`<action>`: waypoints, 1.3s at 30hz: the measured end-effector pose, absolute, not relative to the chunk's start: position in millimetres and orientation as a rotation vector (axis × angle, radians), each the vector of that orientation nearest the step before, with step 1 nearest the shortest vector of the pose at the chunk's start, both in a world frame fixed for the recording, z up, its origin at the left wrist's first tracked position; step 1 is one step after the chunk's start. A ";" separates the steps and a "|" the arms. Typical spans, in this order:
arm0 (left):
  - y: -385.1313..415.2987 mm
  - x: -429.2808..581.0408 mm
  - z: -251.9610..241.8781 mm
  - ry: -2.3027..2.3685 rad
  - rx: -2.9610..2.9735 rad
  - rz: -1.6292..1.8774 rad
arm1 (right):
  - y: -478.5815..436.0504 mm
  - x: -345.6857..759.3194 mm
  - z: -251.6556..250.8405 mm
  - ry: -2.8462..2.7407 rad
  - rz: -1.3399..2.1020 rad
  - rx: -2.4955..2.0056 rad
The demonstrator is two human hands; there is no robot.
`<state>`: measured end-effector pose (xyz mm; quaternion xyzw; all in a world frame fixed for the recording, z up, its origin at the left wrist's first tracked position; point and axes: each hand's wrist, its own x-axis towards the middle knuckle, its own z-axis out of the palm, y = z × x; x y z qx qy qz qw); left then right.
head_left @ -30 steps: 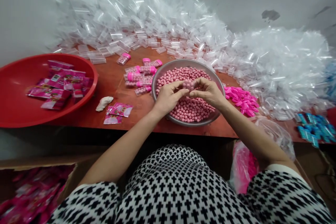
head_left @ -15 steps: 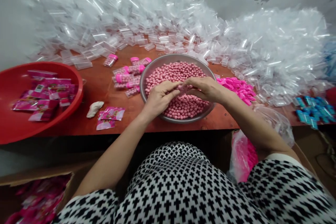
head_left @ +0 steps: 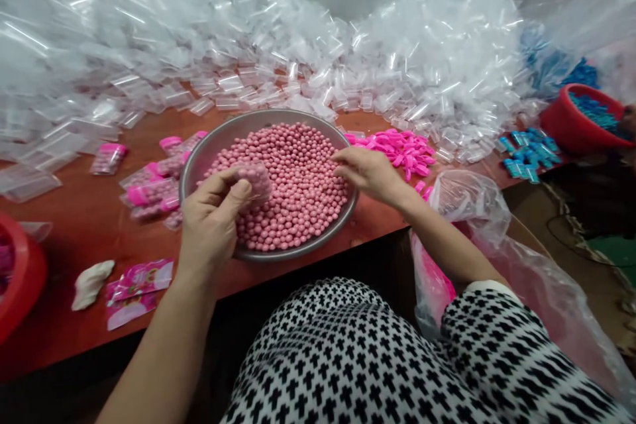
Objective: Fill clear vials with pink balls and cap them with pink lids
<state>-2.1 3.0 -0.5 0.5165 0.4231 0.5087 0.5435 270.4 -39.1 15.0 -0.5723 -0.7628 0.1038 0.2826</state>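
A round metal bowl [head_left: 199, 158] full of small pink candy balls [head_left: 293, 179] sits at the table's near edge. My left hand [head_left: 211, 222] is closed round a clear little tube [head_left: 256, 180] packed with pink balls, held over the bowl's left side. My right hand [head_left: 365, 171] hovers over the bowl's right rim with its fingers curled and pinched; whether it holds anything I cannot make out. Just beyond the right hand lies a heap of bright pink caps [head_left: 402, 149].
A huge pile of empty clear tubes [head_left: 248, 33] covers the back of the red-brown table [head_left: 84, 212]. Filled, pink-capped tubes [head_left: 149, 189] lie left of the bowl. Pink sachets [head_left: 136, 281] and a white lump [head_left: 90, 281] lie front left. Blue caps [head_left: 527, 142] and a red basin [head_left: 579, 122] stand right; a plastic bag [head_left: 477, 212] hangs below.
The hands, joined over the bowl's middle before, have parted: the left keeps the filled tube, the right has swung toward the pink caps. The view has turned right.
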 end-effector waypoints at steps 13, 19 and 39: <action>-0.6 1.1 2.1 0.948 1.184 1.189 | -27.4 341.6 -42.9 -1.919 0.317 -2.346; -1.1 0.3 -1.1 0.925 1.206 1.197 | -16.3 327.2 -53.7 -1.893 0.223 -2.304; -0.2 -1.7 1.5 0.578 1.010 1.140 | -27.0 190.2 31.6 -1.834 0.502 -1.118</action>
